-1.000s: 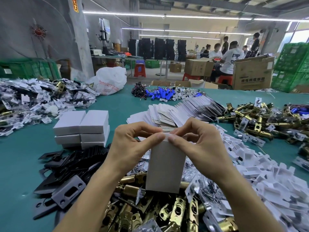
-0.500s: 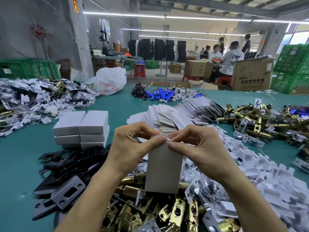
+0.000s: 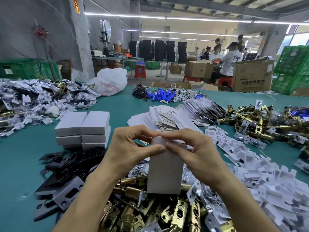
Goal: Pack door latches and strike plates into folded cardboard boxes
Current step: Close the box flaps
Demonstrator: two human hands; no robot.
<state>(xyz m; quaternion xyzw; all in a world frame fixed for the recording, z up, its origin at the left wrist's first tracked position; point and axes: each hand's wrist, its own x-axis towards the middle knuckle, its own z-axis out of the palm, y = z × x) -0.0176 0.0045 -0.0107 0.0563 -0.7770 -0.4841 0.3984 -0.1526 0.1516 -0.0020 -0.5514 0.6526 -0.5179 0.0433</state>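
A small white cardboard box [image 3: 164, 174] stands upright over a heap of brass door latches [image 3: 150, 213]. My left hand [image 3: 132, 149] and my right hand [image 3: 194, 153] both pinch its top flap, thumbs and forefingers meeting at the upper edge. Dark strike plates [image 3: 66, 174] lie fanned out to the left of the box. Whatever is inside the box is hidden.
Closed white boxes [image 3: 83, 129] are stacked at left. Flat box blanks [image 3: 177, 113] fan out behind my hands. White card inserts [image 3: 250, 164] spread at right, more brass latches [image 3: 260, 124] beyond. Bagged parts [image 3: 38, 99] pile far left on the green table [image 3: 16, 164]. People work in the background.
My fingers have shifted along the box's top edge, and the top flap has folded lower. The box stays upright in the same spot.
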